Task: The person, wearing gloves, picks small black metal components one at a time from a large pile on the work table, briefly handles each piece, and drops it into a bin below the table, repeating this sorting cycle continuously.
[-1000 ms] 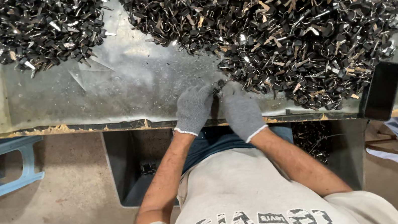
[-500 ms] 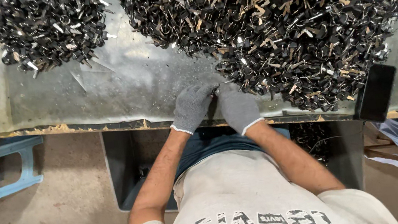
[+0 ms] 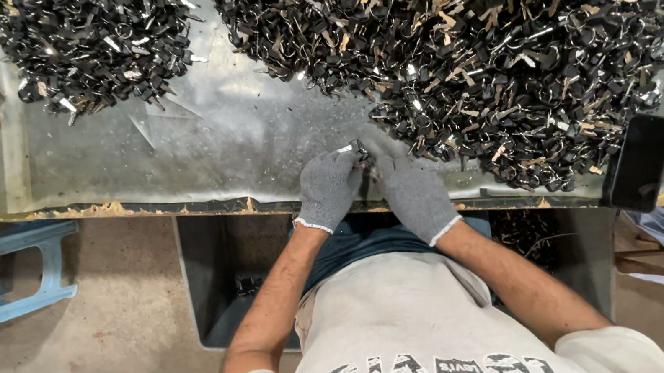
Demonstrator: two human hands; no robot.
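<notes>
At bench edge | left hand (image 3: 330,185) and right hand (image 3: 410,189), gloved, both pinched on one small dark part (image 3: 360,153) beside big pile (image 3: 484,50) | step: likely working single piece | next: needs firm, steady fingertip grip | phone (image 3: 640,163) right

left hand (image 3: 329,187): grey glove, frame centre, I see it pinching small dark metal part (image 3: 360,153)
right hand (image 3: 413,193): gloved, touching same part
big pile (image 3: 483,41): upper right
small pile (image 3: 95,47): upper left
</notes>
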